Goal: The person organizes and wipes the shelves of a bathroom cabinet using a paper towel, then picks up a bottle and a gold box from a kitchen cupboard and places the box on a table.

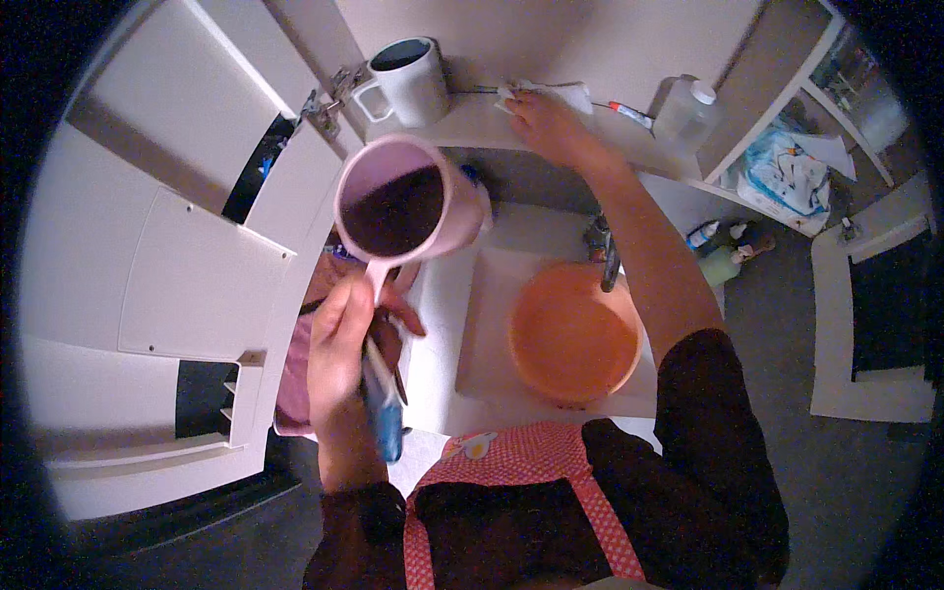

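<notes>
My left hand (341, 346) grips the handle of a pink mug (461, 214). The mug is tilted with its mouth towards me; its inside looks dark, and I cannot tell whether that is liquid or shadow. Above the sink, my right hand (549, 125) reaches onto a ledge (479, 125) and presses a white cloth or tissue (505, 96) under its fingers. A tall white mug (418, 88) with a dark inside stands upright at the ledge's left end. Below my right forearm, an orange basin (575, 339) sits in the sink (487, 324) beside the faucet (609, 258).
A red-and-white marker (630, 114) and a translucent jug (686, 118) occupy the ledge's right end. Several bottles (723, 262) stand right of the sink. A blue-handled utensil (387, 428) lies by my left wrist. White cabinet doors (206, 280) rise on the left.
</notes>
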A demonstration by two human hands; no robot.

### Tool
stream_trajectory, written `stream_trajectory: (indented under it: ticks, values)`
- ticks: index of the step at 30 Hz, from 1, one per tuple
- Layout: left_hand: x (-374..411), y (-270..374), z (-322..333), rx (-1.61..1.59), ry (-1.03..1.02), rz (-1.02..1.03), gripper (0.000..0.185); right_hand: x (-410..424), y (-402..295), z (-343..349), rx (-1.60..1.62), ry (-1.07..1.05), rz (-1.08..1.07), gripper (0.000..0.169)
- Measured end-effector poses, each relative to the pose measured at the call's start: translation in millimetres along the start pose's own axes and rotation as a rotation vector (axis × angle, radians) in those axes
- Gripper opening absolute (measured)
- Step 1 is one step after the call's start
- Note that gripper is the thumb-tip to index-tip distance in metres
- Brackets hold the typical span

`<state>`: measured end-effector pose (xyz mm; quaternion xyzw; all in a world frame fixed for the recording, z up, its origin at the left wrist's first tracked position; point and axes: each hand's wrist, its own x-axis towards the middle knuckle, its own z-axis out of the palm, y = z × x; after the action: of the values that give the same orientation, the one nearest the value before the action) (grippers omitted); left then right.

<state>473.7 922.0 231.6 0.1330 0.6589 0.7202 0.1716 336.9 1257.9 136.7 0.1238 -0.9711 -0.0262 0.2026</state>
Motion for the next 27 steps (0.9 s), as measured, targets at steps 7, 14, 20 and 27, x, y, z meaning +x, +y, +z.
stream_trajectory:
  ticks: [7,14,20,27]
  values:
    - [-34,-20,-30,-0.065,0.099,0.048,0.032,33,-45,4,0.432,0.031,-0.165,0.031]
    - [-36,-30,-42,-0.058,0.158,0.027,0.032,-41,-16,-31,0.385,-0.018,-0.117,0.027]
    - [-25,-28,-40,-0.108,0.095,-0.001,0.032,-99,-4,-65,0.329,0.048,0.185,0.025]
    - [25,-30,-24,0.036,-0.077,0.008,0.032,-136,-14,-65,0.291,0.221,0.234,0.019]
